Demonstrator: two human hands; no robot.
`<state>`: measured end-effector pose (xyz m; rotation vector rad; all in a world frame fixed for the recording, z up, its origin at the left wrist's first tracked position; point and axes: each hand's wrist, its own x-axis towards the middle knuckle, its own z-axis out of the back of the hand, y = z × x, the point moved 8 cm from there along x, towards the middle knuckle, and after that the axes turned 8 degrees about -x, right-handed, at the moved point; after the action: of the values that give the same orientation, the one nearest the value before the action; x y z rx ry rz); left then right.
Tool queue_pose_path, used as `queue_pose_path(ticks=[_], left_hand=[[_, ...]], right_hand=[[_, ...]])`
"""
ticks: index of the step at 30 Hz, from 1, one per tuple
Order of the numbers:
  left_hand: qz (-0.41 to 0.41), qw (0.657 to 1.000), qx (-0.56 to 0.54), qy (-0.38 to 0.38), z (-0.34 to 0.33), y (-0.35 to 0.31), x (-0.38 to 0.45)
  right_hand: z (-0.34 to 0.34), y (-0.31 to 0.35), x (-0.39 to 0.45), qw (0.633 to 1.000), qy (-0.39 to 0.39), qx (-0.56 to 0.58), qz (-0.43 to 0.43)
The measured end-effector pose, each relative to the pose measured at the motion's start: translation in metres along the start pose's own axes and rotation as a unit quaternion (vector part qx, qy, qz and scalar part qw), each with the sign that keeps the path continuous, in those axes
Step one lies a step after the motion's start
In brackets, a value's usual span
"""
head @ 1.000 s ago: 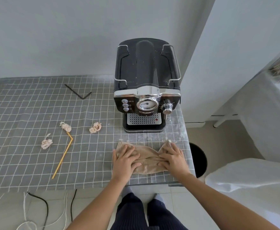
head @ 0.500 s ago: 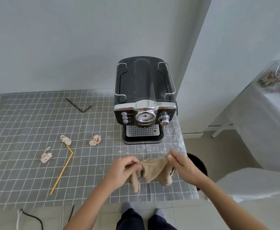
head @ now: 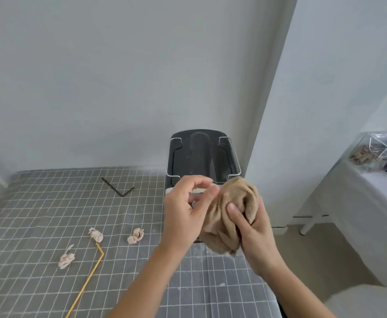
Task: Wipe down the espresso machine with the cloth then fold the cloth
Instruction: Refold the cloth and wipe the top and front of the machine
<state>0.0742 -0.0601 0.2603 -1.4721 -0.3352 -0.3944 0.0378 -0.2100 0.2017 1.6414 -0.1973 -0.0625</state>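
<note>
Above the near right part of the bench [head: 38,214], which is covered in a grey cloth with a white grid, we see both bare hands raised in front of the espresso machine [head: 203,154]. Our right hand [head: 254,228] grips the bunched tan cloth [head: 231,203], thumb pressed into its folds and the fingers wrapped behind it, so the cloth is held up off the bench and hides most of the machine's front panel. Our left hand [head: 183,210] is beside it, the fingers curled with thumb and forefinger pinching an edge of the cloth at its upper left. Only the black top of the machine, with its wire rail, shows clearly behind the hands, set at the back right of the bench next to a white wall. To the left on the bench lie three crumpled paper wads [head: 96,235], a bent yellow straw [head: 89,278] and, further back, a bent black straw [head: 119,188], all well apart from the hands. At far right stands a white table [head: 371,203] carrying a clear box [head: 378,152] whose contents we cannot make out.
</note>
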Motion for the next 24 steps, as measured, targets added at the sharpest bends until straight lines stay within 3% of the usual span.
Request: queue_pose_path(ticks=[2,3,6,9,13,16,17,24], left_hand=[[-0.06,0.988,0.122,-0.073,0.018,0.006,0.004],[-0.051,0.975,0.197,-0.086,0.022,0.018,0.005],[0.052,0.917,0.393,-0.045,0.022,0.071,-0.001],[0.112,0.886,0.451,0.003,0.016,0.106,-0.015],[0.123,0.869,0.48,0.01,0.015,0.115,-0.026],[0.118,0.854,0.507,0.02,0.016,0.114,-0.027],[0.117,0.849,0.515,0.027,0.016,0.114,-0.026],[0.125,0.827,0.545,0.056,0.018,0.117,-0.027]], right_hand=[[0.013,0.035,0.017,0.996,-0.049,-0.06,0.044],[0.02,0.053,0.029,0.99,-0.071,-0.102,0.066],[0.024,0.098,0.08,0.949,-0.1,-0.282,0.098],[-0.005,0.101,0.143,0.885,-0.036,-0.451,0.112],[-0.051,0.048,0.215,0.809,0.065,-0.572,0.118],[-0.074,0.005,0.232,0.698,0.104,-0.706,0.068],[-0.08,0.0,0.232,0.684,0.108,-0.718,0.07],[-0.098,-0.007,0.221,0.711,0.129,-0.682,0.11]])
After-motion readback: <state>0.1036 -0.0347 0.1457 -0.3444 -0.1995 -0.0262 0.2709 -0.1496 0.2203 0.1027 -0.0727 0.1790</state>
